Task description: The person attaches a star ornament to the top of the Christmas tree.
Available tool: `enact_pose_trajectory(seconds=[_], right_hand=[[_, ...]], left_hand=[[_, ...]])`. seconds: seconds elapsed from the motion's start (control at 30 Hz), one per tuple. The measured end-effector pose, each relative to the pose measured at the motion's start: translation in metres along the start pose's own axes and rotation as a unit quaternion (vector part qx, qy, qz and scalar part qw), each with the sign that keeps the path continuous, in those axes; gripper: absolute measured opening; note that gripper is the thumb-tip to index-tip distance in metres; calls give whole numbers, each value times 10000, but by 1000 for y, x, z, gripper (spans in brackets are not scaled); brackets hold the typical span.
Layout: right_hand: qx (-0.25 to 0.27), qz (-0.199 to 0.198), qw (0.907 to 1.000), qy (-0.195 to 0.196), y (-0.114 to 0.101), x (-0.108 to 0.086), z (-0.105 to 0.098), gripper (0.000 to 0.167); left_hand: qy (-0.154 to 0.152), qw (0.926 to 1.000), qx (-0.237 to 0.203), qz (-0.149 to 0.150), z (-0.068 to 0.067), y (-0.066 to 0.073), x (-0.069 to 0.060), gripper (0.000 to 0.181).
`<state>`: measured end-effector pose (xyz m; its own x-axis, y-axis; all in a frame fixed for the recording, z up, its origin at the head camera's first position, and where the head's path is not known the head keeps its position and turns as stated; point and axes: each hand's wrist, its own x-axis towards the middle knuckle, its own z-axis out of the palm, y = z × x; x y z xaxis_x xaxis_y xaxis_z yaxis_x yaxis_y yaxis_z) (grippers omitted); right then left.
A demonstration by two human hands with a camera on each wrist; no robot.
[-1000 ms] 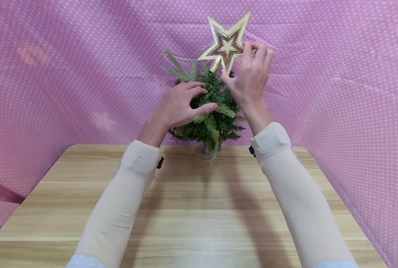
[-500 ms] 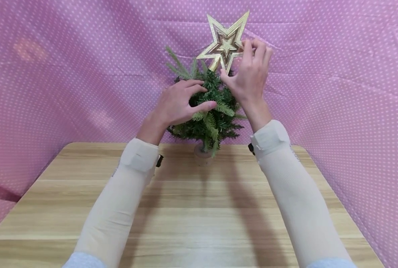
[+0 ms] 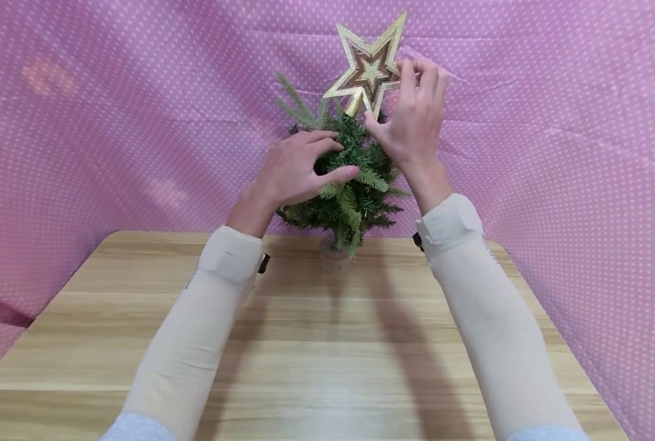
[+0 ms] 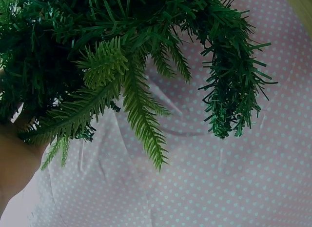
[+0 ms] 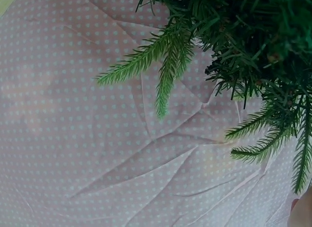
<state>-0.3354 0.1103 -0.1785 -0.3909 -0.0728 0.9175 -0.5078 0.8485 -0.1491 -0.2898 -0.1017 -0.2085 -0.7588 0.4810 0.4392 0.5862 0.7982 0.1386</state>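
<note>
A small green artificial Christmas tree (image 3: 360,190) stands upright in a round base (image 3: 335,254) at the table's far edge. My left hand (image 3: 296,168) grips its upper left side, thumb in front and fingertips partly lost among the branches. On top sits a gold star tree topper (image 3: 371,70), leaning to the right; its short gold stem meets the foliage. My right hand (image 3: 418,119) holds the star by its right side, fingers bent at the right point and thumb near a lower point. Both wrist views show mostly branches, with part of the left hand (image 4: 17,163) at one edge.
The wood-grain table (image 3: 327,355) stretches from the tree toward me. A pink polka-dot cloth (image 3: 140,122) hangs close behind the tree and along both sides. Light green sprigs (image 3: 294,104) stick out at the tree's upper left.
The star has shifted very slightly up and left with my right hand still on it. My left hand keeps its place on the tree.
</note>
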Motion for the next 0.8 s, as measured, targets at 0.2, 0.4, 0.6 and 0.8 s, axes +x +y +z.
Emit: enact_pose_trajectory(seconds=[0.2, 0.4, 0.6, 0.8], right_hand=[[-50, 84, 9999, -134, 1, 1, -1, 65], [-51, -52, 9998, -159, 2, 2, -1, 67], [-54, -132, 9998, -129, 3, 2, -1, 67], [26, -117, 9999, -93, 4, 1, -1, 66]], left_hand=[[10, 10000, -17, 41, 0, 0, 1, 73], [-12, 10000, -3, 45, 0, 0, 1, 73], [5, 10000, -23, 60, 0, -1, 1, 72], [-11, 10000, -22, 36, 0, -1, 1, 73]])
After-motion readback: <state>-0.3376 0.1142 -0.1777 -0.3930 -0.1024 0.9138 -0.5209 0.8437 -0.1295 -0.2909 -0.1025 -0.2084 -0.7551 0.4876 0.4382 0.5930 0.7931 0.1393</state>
